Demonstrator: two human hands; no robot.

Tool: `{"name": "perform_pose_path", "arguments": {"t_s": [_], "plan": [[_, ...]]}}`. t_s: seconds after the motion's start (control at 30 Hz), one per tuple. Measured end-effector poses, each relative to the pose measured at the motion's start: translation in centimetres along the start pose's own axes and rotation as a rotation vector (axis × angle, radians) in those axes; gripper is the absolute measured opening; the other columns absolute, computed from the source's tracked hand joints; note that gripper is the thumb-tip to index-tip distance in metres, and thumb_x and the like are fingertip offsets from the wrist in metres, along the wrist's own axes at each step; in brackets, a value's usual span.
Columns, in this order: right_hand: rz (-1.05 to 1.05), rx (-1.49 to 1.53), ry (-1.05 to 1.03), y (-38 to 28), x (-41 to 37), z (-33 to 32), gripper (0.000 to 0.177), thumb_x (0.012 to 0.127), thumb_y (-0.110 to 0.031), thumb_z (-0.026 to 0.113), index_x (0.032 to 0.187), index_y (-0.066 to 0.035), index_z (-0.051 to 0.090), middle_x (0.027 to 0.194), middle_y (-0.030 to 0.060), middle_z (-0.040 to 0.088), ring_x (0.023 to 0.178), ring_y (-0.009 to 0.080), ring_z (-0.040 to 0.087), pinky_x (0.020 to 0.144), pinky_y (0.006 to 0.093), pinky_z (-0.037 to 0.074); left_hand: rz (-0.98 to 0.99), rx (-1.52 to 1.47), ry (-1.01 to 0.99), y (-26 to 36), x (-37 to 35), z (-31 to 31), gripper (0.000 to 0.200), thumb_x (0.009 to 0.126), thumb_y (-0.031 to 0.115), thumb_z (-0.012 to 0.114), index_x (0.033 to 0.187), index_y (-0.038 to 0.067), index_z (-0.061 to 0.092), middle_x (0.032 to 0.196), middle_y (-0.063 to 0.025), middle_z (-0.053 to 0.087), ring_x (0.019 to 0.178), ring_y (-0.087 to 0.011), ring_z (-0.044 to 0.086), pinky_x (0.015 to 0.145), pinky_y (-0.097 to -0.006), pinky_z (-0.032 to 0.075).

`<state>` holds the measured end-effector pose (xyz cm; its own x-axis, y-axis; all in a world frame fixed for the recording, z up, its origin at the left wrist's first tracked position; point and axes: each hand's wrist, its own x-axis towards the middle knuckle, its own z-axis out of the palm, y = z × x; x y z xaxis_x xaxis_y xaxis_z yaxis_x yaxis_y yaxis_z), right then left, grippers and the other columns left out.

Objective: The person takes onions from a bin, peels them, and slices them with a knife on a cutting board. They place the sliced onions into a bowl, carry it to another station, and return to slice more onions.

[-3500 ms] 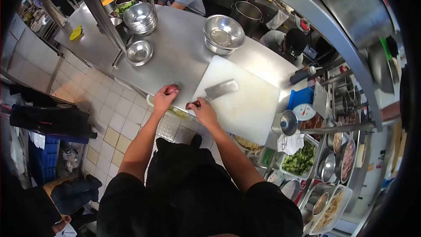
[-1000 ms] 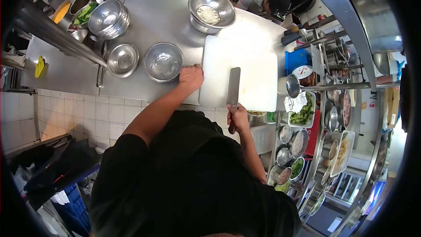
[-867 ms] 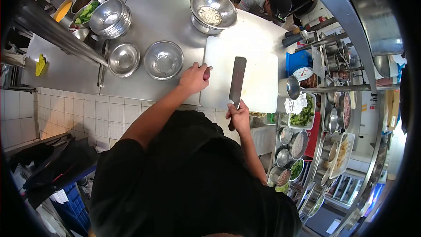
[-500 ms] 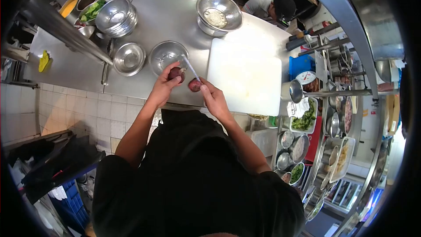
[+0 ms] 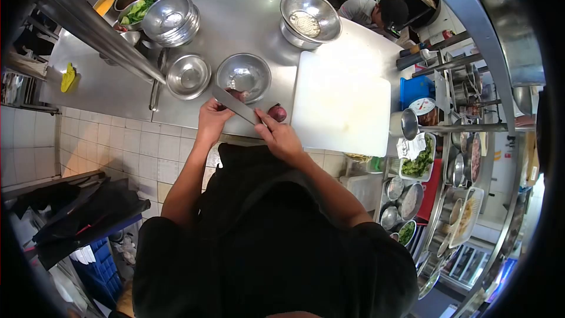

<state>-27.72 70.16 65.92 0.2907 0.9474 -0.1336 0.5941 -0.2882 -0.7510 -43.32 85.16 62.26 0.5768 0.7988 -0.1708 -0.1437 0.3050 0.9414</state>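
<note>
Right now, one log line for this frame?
left hand: holds red onion piece | right hand: holds cleaver, blade by that piece | loose onion half: on steel counter, beside cutting board

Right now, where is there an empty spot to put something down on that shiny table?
The white cutting board is bare. So is the steel counter between the stacked bowls and the colander. It is crowded by the two small bowls, the cleaver and the onion.

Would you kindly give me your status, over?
Right hand grips cleaver. Left hand holds red onion at blade. Onion half loose beside cutting board.
</note>
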Motion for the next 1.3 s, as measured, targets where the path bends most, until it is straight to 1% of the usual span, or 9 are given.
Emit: {"name": "perform_pose_path", "arguments": {"t_s": [0.17, 0.27, 0.37, 0.53, 0.67, 0.73, 0.83, 1.17, 1.3], "plan": [[-0.035, 0.131, 0.004, -2.6, 1.6, -0.2, 0.062, 0.101, -0.052, 0.048, 0.142, -0.006, 0.052, 0.103, 0.0261, 0.069, 0.093, 0.0491, 0.065, 0.082, 0.0521, 0.050, 0.025, 0.039, -0.025, 0.9, -0.6, 0.7, 0.032, 0.085, 0.000, 0.074, 0.117, 0.001, 0.070, 0.102, -0.0019, 0.073, 0.089, -0.0071, 0.064, 0.083, -0.0243, 0.052], [-0.026, 0.168, 0.019, -2.3, 2.3, 0.8, 0.067, 0.101, -0.054, 0.047, 0.141, -0.001, 0.051, 0.106, 0.0281, 0.068, 0.097, 0.0497, 0.064, 0.085, 0.0510, 0.049, 0.031, 0.159, -0.058, -0.3, -0.1, -0.9, 0.042, 0.088, -0.002, 0.069, 0.129, -0.001, 0.061, 0.111, -0.0062, 0.072, 0.103, -0.0139, 0.067, 0.094, -0.0274, 0.051], [0.001, 0.229, 0.044, -2.7, 3.2, 1.4, 0.069, 0.101, -0.056, 0.047, 0.141, 0.001, 0.051, 0.111, 0.0308, 0.066, 0.103, 0.0486, 0.063, 0.089, 0.0499, 0.049, 0.067, 0.255, -0.047, 0.6, -0.5, 0.0, 0.037, 0.085, 0.001, 0.076, 0.121, 0.000, 0.066, 0.093, 0.0010, 0.070, 0.079, -0.0046, 0.056, 0.073, -0.0224, 0.049], [-0.032, 0.450, 0.140, -1.3, 5.8, 3.8, 0.075, 0.100, -0.060, 0.046, 0.137, 0.005, 0.052, 0.116, 0.0292, 0.067, 0.108, 0.0434, 0.065, 0.094, 0.0447, 0.049, 0.197, 0.198, 0.049, 0.0, 0.3, 1.7, 0.046, 0.083, -0.001, 0.076, 0.127, -0.001, 0.060, 0.101, -0.0023, 0.068, 0.085, -0.0079, 0.061, 0.078, -0.0238, 0.051], [0.204, 0.683, 0.071, -2.4, 6.6, 2.8, 0.071, 0.100, -0.063, 0.043, 0.106, 0.005, 0.060, 0.078, 0.0158, 0.064, 0.067, 0.0284, 0.062, 0.066, 0.0378, 0.051, 0.261, 0.217, 0.036, -0.1, 0.9, 1.4, 0.054, 0.083, -0.005, 0.074, 0.133, 0.000, 0.056, 0.113, -0.0056, 0.066, 0.098, -0.0110, 0.063, 0.086, -0.0259, 0.052], [0.397, 0.841, -0.017, -3.6, 6.2, 0.6, 0.071, 0.100, -0.066, 0.041, 0.084, 0.001, 0.059, 0.059, 0.0075, 0.052, 0.048, 0.0196, 0.050, 0.050, 0.0339, 0.045, 0.168, 0.097, -0.090, 0.0, 1.4, 0.2, 0.056, 0.084, -0.003, 0.073, 0.136, 0.002, 0.053, 0.119, -0.0059, 0.064, 0.106, -0.0134, 0.062, 0.092, -0.0290, 0.051], [0.599, 1.231, -0.088, -3.5, 6.3, -0.6, 0.071, 0.098, -0.073, 0.036, 0.068, -0.009, 0.047, 0.048, 0.0011, 0.036, 0.037, 0.0128, 0.033, 0.040, 0.0303, 0.032, 0.014, -0.228, -0.247, 0.2, 2.3, -1.8, 0.056, 0.086, 0.000, 0.072, 0.138, 0.004, 0.051, 0.123, -0.0056, 0.063, 0.111, -0.0163, 0.062, 0.096, -0.0328, 0.051], [0.632, 1.234, -0.192, -1.4, 8.1, -1.6, 0.077, 0.091, -0.082, 0.038, 0.063, -0.010, 0.042, 0.050, 0.0004, 0.036, 0.039, 0.0130, 0.036, 0.041, 0.0303, 0.035, -0.164, -0.378, -0.112, -0.9, 3.5, -1.3, 0.041, 0.098, 0.002, 0.057, 0.139, 0.006, 0.052, 0.122, -0.0078, 0.064, 0.106, -0.0181, 0.065, 0.091, -0.0360, 0.059], [0.667, 1.187, -0.147, -0.1, 8.8, -1.9, 0.075, 0.091, -0.080, 0.041, 0.063, -0.010, 0.042, 0.050, -0.0002, 0.035, 0.039, 0.0136, 0.036, 0.040, 0.0304, 0.035, -0.179, -0.600, -0.124, -1.3, 2.9, -2.5, 0.044, 0.096, 0.003, 0.062, 0.140, 0.006, 0.052, 0.125, -0.0103, 0.064, 0.109, -0.0238, 0.066, 0.093, -0.0379, 0.058]]}}
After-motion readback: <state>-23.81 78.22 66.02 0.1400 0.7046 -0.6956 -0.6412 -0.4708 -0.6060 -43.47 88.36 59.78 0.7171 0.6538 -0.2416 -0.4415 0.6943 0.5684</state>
